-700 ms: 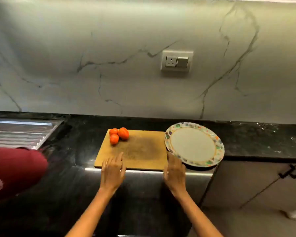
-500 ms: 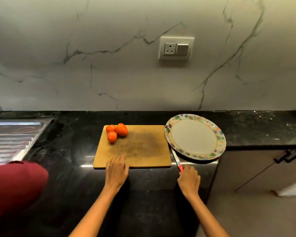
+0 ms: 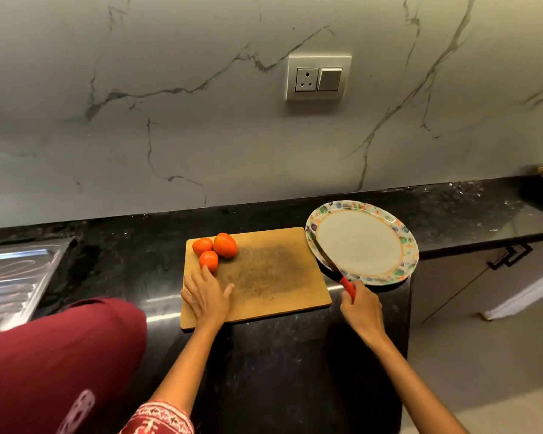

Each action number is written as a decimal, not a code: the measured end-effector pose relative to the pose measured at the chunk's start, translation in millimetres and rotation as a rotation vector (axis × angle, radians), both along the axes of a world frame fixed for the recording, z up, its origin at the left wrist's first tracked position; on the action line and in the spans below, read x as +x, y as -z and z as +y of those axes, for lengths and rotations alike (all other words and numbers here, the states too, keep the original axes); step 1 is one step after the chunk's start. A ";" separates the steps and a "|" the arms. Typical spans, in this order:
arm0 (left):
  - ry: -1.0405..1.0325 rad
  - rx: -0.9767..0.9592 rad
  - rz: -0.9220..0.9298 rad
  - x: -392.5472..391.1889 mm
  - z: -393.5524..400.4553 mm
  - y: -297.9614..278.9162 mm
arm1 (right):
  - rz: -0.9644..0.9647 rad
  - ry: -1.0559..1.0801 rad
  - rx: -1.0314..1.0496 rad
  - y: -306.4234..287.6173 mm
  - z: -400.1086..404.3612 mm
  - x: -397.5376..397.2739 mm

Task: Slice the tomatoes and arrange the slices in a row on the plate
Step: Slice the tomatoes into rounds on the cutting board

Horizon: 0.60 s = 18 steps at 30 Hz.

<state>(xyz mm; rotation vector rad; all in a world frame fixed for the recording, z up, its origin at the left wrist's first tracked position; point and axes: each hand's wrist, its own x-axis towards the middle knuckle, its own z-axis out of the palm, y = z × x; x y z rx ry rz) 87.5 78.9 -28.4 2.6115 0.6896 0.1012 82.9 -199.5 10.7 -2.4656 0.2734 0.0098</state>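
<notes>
Maroon clothing [image 3: 54, 364] fills the near left corner. Left hand [image 3: 206, 296] lies flat on the wooden cutting board [image 3: 270, 277], fingers straight, fingertips touching the nearest tomato [image 3: 208, 260]. Right hand [image 3: 362, 308] grips the red handle of a knife [image 3: 333, 264]; blade angles up across the plate's rim. Three whole tomatoes [image 3: 215, 250] cluster at the board's far left corner, touching one another. Patterned plate [image 3: 405, 242], bare, sits just right of the board on the black countertop [image 3: 295, 371]. Steel drainboard [image 3: 13, 277] far left. Wall socket [image 3: 318, 77] on the marble backsplash behind.
</notes>
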 end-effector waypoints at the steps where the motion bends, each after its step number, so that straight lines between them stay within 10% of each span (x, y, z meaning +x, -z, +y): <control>1: -0.015 -0.010 0.058 1.6 2.2 2.8 | -0.035 -0.026 0.024 1.2 7.6 4.1; 18: -0.265 -0.189 0.129 6.9 1.1 6.8 | -0.062 -0.483 -0.271 44.3 10.6 49.7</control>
